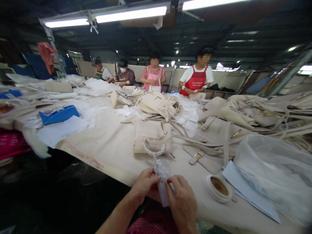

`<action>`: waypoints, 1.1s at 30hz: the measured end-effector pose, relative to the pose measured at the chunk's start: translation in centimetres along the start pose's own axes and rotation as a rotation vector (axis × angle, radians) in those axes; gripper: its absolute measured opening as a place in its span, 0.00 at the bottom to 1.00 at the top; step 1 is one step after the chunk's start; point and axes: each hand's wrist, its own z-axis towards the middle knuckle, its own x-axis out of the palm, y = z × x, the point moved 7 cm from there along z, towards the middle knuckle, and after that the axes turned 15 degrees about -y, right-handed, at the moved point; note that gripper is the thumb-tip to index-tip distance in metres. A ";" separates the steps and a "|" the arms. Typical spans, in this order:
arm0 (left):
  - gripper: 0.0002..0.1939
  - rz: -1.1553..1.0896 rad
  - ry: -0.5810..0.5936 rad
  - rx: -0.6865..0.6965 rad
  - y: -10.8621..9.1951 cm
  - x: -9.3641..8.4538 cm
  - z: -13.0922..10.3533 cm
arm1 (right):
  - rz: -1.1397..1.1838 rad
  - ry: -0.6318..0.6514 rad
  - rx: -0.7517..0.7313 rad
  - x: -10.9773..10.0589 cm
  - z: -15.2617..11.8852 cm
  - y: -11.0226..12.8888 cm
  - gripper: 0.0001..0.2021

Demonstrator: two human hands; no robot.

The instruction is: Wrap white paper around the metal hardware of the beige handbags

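Observation:
At the table's front edge, my left hand (145, 182) and my right hand (181, 196) pinch a strip of thin white wrapping sheet (163, 191) from both sides. The sheet's upper end surrounds the lower part of a strap or handle that runs up to a cream handbag (152, 135). A wrapped handle loop (154, 150) lies against the bag's front. Whether the sheet is plastic or tissue I cannot tell. Behind the handbag rests another cream bag (154, 102).
To the right are a round white tub (218, 188) with brown contents, pale blue sheets (251, 191), a translucent plastic bag (275, 172) and piled beige bags (243, 110). A blue tray (59, 114) sits left. Several co-workers, one in a red apron (195, 79), work across the table.

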 end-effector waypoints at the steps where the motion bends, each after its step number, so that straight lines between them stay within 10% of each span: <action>1: 0.17 -0.004 0.001 0.005 0.0 0.0 0.0 | -0.080 -0.023 -0.113 -0.2 0.0 0.8 0.08; 4: 0.17 -0.014 0.006 0.022 0.0 0.1 0.0 | -0.194 0.030 -0.199 0.2 -0.3 1.5 0.11; 12: 0.17 0.000 0.045 0.045 -0.3 0.8 -0.4 | 0.158 0.376 0.397 1.9 0.4 0.2 0.11; 24: 0.13 -0.105 -0.031 -0.026 0.5 1.8 0.7 | 0.144 0.327 0.356 1.6 -0.6 -0.1 0.33; 33: 0.11 -0.288 -0.076 -0.175 1.0 2.6 0.7 | 0.519 0.210 0.777 0.5 -7.6 -6.6 0.52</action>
